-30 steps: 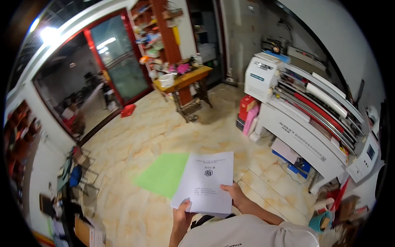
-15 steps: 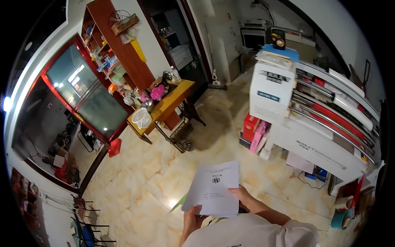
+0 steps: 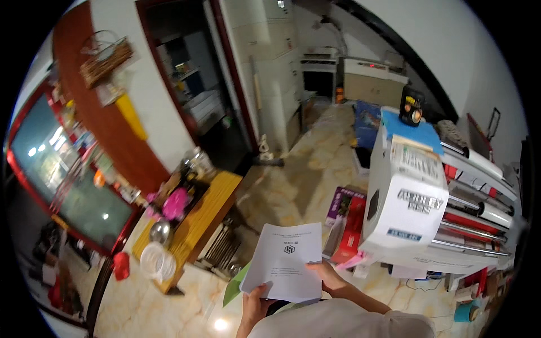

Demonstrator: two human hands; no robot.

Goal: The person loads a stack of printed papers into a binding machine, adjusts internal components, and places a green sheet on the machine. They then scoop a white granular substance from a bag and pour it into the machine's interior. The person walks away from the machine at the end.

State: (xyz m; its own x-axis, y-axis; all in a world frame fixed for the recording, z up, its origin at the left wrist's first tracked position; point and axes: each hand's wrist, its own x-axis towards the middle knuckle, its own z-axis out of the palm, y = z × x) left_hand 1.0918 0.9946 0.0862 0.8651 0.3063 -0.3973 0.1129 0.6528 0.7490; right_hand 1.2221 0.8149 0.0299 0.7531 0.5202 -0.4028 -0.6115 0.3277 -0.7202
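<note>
A stack of white printed paper [image 3: 284, 262] with a dark emblem on its top sheet is held in front of my body. My left hand [image 3: 256, 304] grips its lower left corner, thumb on top. On its right edge, my right hand [image 3: 327, 278] has the thumb over the top sheet and the fingers underneath, out of sight. A green sheet [image 3: 235, 287] pokes out beneath the stack at the left.
Left ahead stands a wooden sewing table [image 3: 211, 205] bearing a white basket [image 3: 158, 263], a metal bowl [image 3: 160, 232] and a pink cloth [image 3: 176, 204]. A large white roller machine [image 3: 406, 214] is at the right, with red boxes [image 3: 350, 228] beside it. A doorway [image 3: 197, 84] opens beyond.
The table and the roller machine appear larger and nearer, as I have moved forward. Both hands keep hold of the paper stack, and more of the green sheet shows.
</note>
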